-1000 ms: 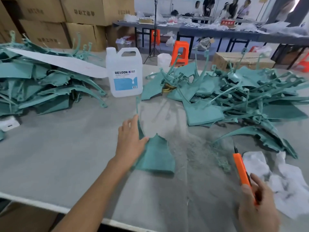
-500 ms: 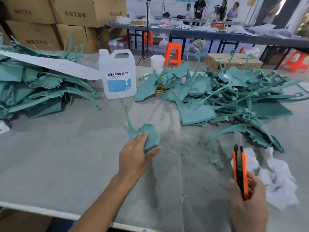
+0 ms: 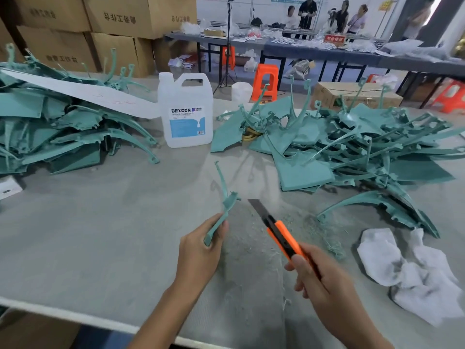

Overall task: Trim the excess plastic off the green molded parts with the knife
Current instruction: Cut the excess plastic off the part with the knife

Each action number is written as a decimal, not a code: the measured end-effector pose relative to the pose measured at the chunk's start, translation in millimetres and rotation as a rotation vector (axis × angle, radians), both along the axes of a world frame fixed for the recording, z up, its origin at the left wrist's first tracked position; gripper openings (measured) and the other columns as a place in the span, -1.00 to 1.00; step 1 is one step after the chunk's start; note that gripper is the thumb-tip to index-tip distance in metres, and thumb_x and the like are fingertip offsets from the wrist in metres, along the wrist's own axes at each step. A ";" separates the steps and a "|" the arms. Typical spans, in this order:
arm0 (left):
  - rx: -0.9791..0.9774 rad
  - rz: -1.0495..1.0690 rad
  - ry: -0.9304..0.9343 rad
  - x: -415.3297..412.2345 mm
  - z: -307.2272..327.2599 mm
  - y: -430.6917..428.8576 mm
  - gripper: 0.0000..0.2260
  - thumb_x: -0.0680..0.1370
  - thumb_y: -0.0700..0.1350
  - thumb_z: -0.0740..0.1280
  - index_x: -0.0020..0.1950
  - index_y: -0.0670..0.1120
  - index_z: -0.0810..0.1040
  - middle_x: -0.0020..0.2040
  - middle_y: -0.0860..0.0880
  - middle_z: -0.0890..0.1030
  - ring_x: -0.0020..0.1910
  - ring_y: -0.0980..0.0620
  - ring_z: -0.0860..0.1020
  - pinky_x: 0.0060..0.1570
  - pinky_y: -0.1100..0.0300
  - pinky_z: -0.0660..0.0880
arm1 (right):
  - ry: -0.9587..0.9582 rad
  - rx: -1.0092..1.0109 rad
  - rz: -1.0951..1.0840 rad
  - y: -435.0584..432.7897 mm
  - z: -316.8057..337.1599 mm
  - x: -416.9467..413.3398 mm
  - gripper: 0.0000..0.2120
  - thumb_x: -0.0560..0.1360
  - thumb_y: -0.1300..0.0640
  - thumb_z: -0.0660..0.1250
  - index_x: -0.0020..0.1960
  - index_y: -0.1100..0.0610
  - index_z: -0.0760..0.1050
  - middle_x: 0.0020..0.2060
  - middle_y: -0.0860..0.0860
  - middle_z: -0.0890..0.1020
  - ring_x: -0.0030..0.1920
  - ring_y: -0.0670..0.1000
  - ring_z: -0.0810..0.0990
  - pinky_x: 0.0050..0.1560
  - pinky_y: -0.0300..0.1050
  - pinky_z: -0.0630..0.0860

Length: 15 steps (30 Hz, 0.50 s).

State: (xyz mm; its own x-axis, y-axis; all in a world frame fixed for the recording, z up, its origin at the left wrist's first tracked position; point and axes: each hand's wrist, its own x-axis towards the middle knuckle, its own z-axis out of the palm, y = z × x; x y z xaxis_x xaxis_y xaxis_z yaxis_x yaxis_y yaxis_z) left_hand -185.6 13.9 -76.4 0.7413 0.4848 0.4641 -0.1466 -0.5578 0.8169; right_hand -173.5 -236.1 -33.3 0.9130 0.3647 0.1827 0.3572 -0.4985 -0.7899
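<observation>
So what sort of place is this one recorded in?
Probably a factory finishing area: heaps of green molded parts on a grey worktable, stacked cardboard cartons behind, and more long tables with people at the back.

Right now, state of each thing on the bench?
green part: gripped by left hand, upright, not touching the blade.
knife: gripped by right hand, blade extended.
jug: upright.
white cloth: crumpled.
left pile: heaped.
right pile: heaped.
</observation>
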 end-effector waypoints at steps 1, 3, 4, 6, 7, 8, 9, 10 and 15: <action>0.003 -0.001 0.004 -0.4 0.4 0.6 -0.72 0.57 0.09 0.33 0.19 0.02 0.69 -0.03 0.55 0.57 -0.03 0.47 0.58 -0.08 0.55 0.43 | 0.009 -0.028 0.044 3.6 3.1 2.1 -0.77 0.56 -0.26 0.13 0.16 -0.31 0.45 -0.07 -0.18 0.69 -0.29 -0.05 0.67 -0.25 -0.09 0.60; -0.010 0.008 0.028 -0.5 0.5 1.4 -0.75 0.58 0.07 0.34 0.20 0.07 0.67 -0.07 0.53 0.57 -0.07 0.47 0.58 -0.11 0.55 0.41 | 0.035 -0.050 0.101 8.6 7.1 6.2 -0.72 0.59 -0.32 0.09 0.17 -0.27 0.44 -0.08 -0.17 0.68 -0.31 -0.02 0.64 -0.26 -0.03 0.60; -0.023 0.017 0.040 -0.3 1.3 1.5 -0.77 0.58 0.06 0.34 0.20 0.10 0.65 -0.12 0.46 0.60 -0.14 0.43 0.57 -0.15 0.52 0.42 | 0.043 -0.059 0.120 10.1 8.4 7.6 -0.69 0.58 -0.34 0.08 0.18 -0.24 0.45 -0.10 -0.16 0.67 -0.31 -0.01 0.63 -0.26 0.00 0.60; -0.041 0.022 0.048 -0.2 0.4 2.4 -0.77 0.58 0.08 0.33 0.17 0.07 0.67 -0.16 0.28 0.65 -0.24 0.37 0.53 -0.22 0.47 0.42 | 0.031 -0.093 0.152 12.9 12.0 8.3 -0.65 0.55 -0.36 0.08 0.18 -0.23 0.44 -0.13 -0.15 0.66 -0.28 -0.02 0.63 -0.26 -0.05 0.59; -0.036 0.013 0.040 -0.2 -0.2 2.7 -0.75 0.59 0.08 0.32 0.15 0.03 0.69 -0.13 0.22 0.68 -0.23 0.40 0.54 -0.22 0.49 0.40 | 0.017 -0.109 0.169 14.1 13.9 8.2 -0.66 0.54 -0.35 0.07 0.17 -0.25 0.44 -0.14 -0.16 0.65 -0.27 -0.04 0.63 -0.27 -0.11 0.58; -0.029 0.002 0.032 -0.4 -0.4 2.8 -0.73 0.59 0.08 0.31 0.14 -0.01 0.70 -0.08 0.20 0.69 -0.19 0.44 0.56 -0.20 0.52 0.39 | 0.007 -0.122 0.181 15.4 15.7 8.4 -0.68 0.55 -0.35 0.07 0.17 -0.26 0.43 -0.14 -0.16 0.65 -0.27 -0.05 0.63 -0.29 -0.17 0.55; -0.028 -0.005 0.028 -0.2 -0.1 2.7 -0.72 0.59 0.08 0.31 0.14 -0.03 0.70 -0.04 0.18 0.69 -0.13 0.43 0.59 -0.18 0.55 0.37 | 0.001 -0.131 0.184 16.4 17.4 8.7 -0.69 0.56 -0.35 0.07 0.17 -0.26 0.43 -0.15 -0.16 0.64 -0.27 -0.06 0.63 -0.31 -0.22 0.53; -0.030 -0.008 0.028 0.4 -0.2 3.0 -0.72 0.59 0.07 0.31 0.14 -0.05 0.70 -0.03 0.17 0.69 -0.07 0.35 0.62 -0.18 0.57 0.36 | -0.002 -0.141 0.183 17.5 18.9 9.2 -0.70 0.57 -0.35 0.07 0.16 -0.27 0.42 -0.16 -0.16 0.63 -0.27 -0.07 0.62 -0.32 -0.26 0.50; -0.017 0.061 0.043 3.8 -1.2 3.7 -0.75 0.60 -0.04 0.37 -0.03 -0.23 0.66 0.03 0.29 0.48 0.00 0.19 0.44 -0.28 0.61 0.30 | -0.080 -0.265 0.191 25.4 25.2 15.8 -0.64 0.57 -0.42 -0.06 0.11 -0.28 0.37 -0.27 -0.09 0.58 -0.33 -0.06 0.55 -0.35 -0.16 0.42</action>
